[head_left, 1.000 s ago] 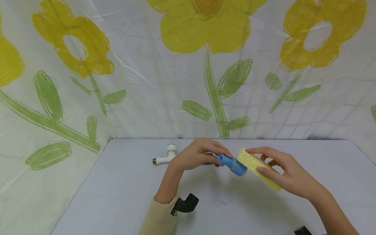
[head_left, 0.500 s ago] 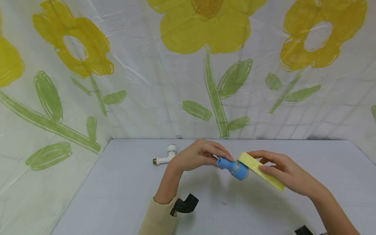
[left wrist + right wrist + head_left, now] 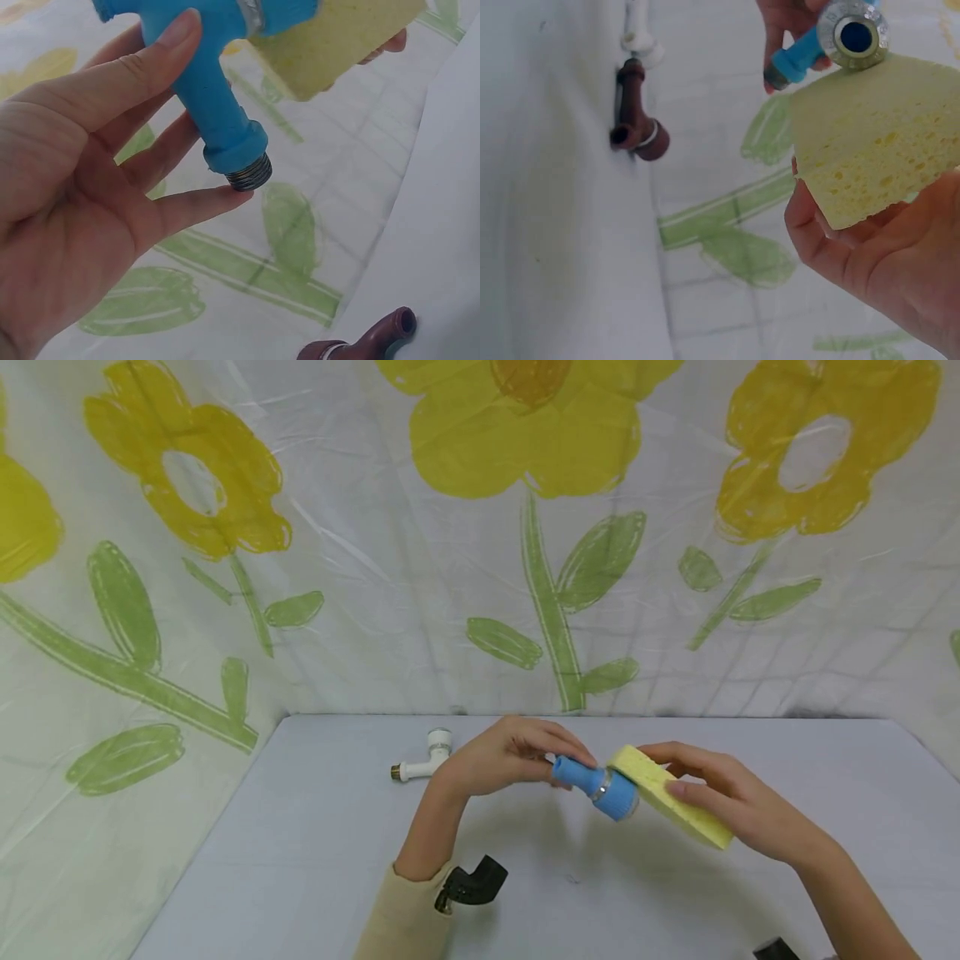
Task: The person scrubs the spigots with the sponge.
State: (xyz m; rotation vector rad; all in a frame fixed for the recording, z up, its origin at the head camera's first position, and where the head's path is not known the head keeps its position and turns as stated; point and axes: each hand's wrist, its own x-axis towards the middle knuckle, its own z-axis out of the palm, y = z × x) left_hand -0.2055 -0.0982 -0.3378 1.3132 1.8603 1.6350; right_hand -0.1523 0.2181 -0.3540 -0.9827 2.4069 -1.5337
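My left hand [image 3: 498,756] pinches a blue plastic tap [image 3: 596,785] between thumb and fingers, holding it above the table. In the left wrist view, the little finger touches the threaded end [image 3: 249,172] of that tap. My right hand [image 3: 738,797] grips a yellow sponge [image 3: 671,802] from its right side, thumb on the near face. The sponge's far-left end lies against the tap's knob. From the right wrist view, the round knob face [image 3: 853,36] shows at the sponge's upper edge, and the sponge's porous side faces the camera.
A white tap [image 3: 427,766] lies at the back of the table [image 3: 315,860], left of my left hand. A dark red tap [image 3: 636,112] lies near it, hidden from the head view. Behind the table hangs a flower-patterned sheet [image 3: 375,610].
My right hand and the sponge have shifted slightly right and down along the tap. The blue tap has turned a little, showing more of its knob. My left hand stays nearly in place.
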